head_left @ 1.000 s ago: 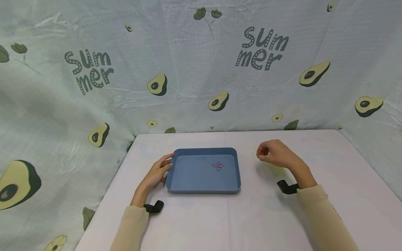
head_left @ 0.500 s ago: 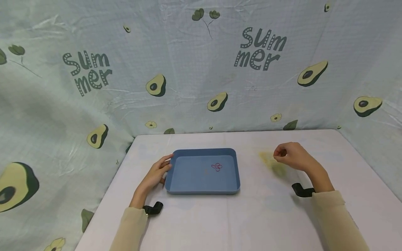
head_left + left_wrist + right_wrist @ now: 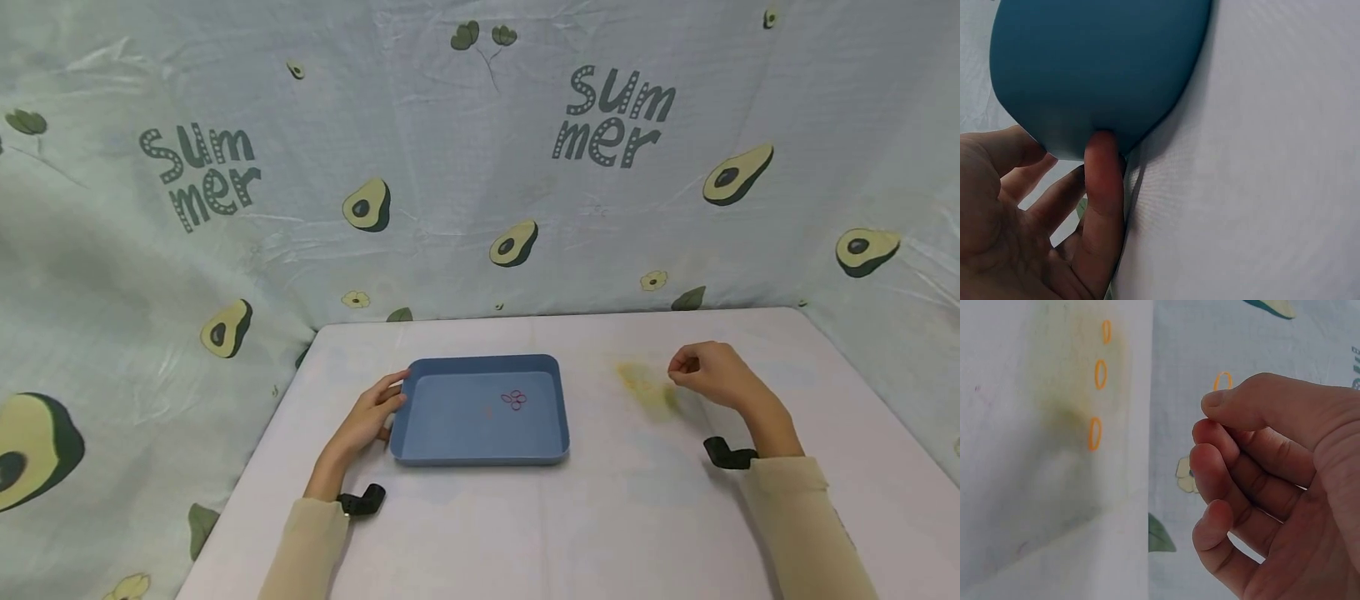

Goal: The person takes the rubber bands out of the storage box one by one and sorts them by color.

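A shallow blue tray (image 3: 480,454) lies on the table. My left hand (image 3: 363,417) holds its left side, with fingertips at the rim. In the left wrist view, the thumb (image 3: 1102,187) presses the outer wall of the tray (image 3: 1104,69). Several small red rubber bands (image 3: 515,400) lie inside the tray, near a faint orange one (image 3: 488,412). Right of the tray, my right hand (image 3: 712,372) is raised over the table. Its thumb and forefinger pinch a thin orange rubber band (image 3: 1223,380), partly hidden by the thumb.
Three orange rubber bands, one of them nearest the hand's shadow (image 3: 1094,433), lie in a row on the table in the right wrist view. The white-covered table (image 3: 480,533) meets a printed cloth backdrop (image 3: 442,275) at its far edge.
My right hand has moved to the right, away from the tray, uncovering a yellow patch on the tablecloth. My left hand has stayed at the tray's left side.
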The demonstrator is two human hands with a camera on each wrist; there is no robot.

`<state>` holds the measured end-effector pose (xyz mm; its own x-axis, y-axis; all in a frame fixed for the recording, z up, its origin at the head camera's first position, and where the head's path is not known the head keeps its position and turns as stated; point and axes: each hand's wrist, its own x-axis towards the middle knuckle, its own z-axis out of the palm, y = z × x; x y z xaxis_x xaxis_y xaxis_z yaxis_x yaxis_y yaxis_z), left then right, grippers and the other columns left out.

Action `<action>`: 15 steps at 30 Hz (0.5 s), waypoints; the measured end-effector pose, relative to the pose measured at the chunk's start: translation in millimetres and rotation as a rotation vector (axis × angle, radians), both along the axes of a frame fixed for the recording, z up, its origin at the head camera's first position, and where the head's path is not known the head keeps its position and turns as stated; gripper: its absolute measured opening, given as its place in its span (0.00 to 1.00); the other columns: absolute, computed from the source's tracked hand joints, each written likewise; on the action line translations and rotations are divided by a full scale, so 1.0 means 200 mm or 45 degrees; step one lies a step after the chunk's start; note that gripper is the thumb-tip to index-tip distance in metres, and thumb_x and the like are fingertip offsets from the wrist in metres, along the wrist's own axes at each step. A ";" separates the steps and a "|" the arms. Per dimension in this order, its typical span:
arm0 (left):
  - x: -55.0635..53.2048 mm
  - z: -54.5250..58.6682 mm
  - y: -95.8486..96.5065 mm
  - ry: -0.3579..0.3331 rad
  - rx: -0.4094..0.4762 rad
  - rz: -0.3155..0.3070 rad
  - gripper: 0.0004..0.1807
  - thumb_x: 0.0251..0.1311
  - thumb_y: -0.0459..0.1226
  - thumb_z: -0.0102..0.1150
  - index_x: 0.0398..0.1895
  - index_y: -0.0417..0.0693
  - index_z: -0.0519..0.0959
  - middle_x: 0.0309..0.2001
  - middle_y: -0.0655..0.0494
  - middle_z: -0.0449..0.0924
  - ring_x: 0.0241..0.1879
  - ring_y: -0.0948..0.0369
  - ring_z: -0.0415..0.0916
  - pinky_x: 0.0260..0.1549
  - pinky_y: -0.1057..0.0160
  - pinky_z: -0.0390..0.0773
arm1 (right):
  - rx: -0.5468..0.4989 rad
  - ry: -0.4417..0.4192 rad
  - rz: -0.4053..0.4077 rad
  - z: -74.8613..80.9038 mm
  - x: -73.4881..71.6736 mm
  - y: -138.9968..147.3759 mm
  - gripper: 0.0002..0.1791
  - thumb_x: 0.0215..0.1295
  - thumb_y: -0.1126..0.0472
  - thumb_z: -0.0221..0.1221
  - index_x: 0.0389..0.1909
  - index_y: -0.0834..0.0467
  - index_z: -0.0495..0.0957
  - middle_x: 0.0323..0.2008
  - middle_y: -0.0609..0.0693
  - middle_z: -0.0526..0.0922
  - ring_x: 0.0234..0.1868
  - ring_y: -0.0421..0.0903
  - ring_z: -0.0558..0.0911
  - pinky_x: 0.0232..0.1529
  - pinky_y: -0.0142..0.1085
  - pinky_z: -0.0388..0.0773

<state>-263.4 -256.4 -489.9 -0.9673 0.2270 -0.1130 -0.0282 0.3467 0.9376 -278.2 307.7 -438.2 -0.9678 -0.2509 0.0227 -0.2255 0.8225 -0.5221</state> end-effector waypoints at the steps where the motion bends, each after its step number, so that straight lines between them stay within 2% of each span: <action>1: 0.00 0.00 0.00 0.002 -0.001 0.002 0.29 0.80 0.39 0.47 0.81 0.53 0.60 0.78 0.34 0.61 0.69 0.37 0.71 0.25 0.57 0.83 | 0.000 0.001 -0.006 0.00 0.00 0.01 0.08 0.68 0.61 0.64 0.37 0.63 0.85 0.31 0.51 0.85 0.32 0.44 0.77 0.33 0.39 0.74; 8: 0.00 0.00 0.00 0.006 -0.019 -0.007 0.29 0.81 0.38 0.46 0.82 0.52 0.59 0.78 0.33 0.60 0.68 0.37 0.72 0.24 0.58 0.82 | 0.012 -0.039 -0.051 -0.05 -0.01 0.04 0.09 0.68 0.60 0.63 0.37 0.64 0.85 0.32 0.53 0.85 0.32 0.45 0.77 0.33 0.38 0.74; 15: 0.01 0.00 0.00 -0.019 0.002 0.007 0.28 0.81 0.39 0.47 0.81 0.57 0.61 0.78 0.36 0.62 0.68 0.37 0.72 0.24 0.58 0.83 | 0.036 -0.108 -0.107 -0.11 -0.02 0.08 0.11 0.69 0.60 0.61 0.39 0.65 0.85 0.33 0.55 0.85 0.33 0.46 0.78 0.34 0.38 0.75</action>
